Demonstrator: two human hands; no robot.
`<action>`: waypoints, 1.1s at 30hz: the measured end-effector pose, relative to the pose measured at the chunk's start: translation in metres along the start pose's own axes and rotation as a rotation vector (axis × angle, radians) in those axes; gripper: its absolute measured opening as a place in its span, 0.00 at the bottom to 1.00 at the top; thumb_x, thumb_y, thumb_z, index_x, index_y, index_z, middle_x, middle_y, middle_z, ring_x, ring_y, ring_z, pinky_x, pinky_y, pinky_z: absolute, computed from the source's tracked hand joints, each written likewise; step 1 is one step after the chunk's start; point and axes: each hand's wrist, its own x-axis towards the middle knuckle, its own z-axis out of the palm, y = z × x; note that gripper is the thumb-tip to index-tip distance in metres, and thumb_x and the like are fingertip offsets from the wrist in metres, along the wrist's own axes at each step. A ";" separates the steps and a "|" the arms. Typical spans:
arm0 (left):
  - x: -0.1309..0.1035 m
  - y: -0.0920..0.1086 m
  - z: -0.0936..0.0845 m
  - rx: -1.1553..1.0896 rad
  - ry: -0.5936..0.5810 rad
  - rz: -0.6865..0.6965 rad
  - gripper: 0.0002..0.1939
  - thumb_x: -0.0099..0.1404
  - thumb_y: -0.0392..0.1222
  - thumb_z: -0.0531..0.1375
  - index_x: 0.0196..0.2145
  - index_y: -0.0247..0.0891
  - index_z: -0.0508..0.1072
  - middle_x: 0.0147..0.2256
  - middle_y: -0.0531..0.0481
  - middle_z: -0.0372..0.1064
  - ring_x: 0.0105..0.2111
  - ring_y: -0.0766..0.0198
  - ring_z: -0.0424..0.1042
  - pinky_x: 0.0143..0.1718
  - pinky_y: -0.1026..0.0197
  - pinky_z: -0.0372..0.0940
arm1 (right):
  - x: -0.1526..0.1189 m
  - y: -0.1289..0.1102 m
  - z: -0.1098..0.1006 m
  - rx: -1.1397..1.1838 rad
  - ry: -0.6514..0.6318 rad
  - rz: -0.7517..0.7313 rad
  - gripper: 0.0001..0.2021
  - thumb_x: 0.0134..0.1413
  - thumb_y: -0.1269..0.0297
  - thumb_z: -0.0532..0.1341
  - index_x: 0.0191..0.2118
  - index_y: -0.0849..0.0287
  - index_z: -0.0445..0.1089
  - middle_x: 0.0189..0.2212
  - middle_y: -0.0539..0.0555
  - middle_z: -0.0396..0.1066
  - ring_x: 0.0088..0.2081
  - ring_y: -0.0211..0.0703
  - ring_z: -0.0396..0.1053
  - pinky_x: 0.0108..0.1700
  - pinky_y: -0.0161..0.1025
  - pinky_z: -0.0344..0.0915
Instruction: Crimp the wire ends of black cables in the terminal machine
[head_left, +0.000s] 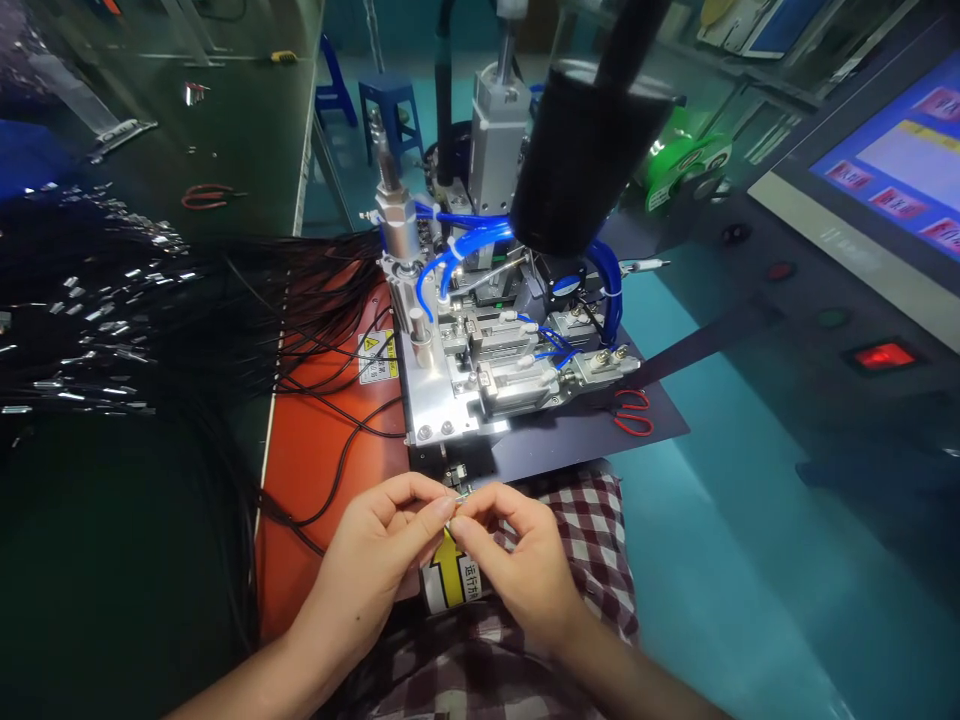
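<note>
My left hand (379,545) and my right hand (521,560) meet above my lap, each with thumb and forefinger pinched together. Between the fingertips shows a small shiny metal connector (463,494); most of it is covered, so its exact kind is unclear. Just beyond the fingers is the front of a bench machine (450,400) with metal cylinders and blue air tubes. Below the hands, a white label with a yellow arrow (450,575) is partly hidden by them.
Black cables (330,270) with shiny ends run from the dark table (247,120) across the orange surface (300,450) to the machine. Red-handled scissors (634,413) lie at right, red-handled pliers (214,196) at left. A black nozzle (592,160) hangs above. A control screen (892,160) stands right.
</note>
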 end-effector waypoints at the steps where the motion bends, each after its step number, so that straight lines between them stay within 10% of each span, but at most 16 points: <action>1: 0.000 0.001 0.000 -0.013 -0.015 -0.017 0.15 0.58 0.53 0.61 0.31 0.38 0.69 0.17 0.61 0.48 0.17 0.74 0.44 0.17 0.68 0.38 | 0.002 0.000 -0.004 0.041 -0.030 0.020 0.06 0.51 0.67 0.61 0.26 0.61 0.69 0.22 0.49 0.67 0.26 0.36 0.62 0.30 0.34 0.60; 33: -0.001 0.005 -0.007 -0.006 -0.140 0.000 0.14 0.58 0.52 0.62 0.30 0.37 0.69 0.16 0.61 0.46 0.16 0.75 0.42 0.16 0.68 0.38 | 0.012 0.003 -0.014 0.381 -0.188 0.108 0.05 0.46 0.69 0.68 0.28 0.59 0.70 0.22 0.45 0.64 0.24 0.30 0.57 0.27 0.28 0.56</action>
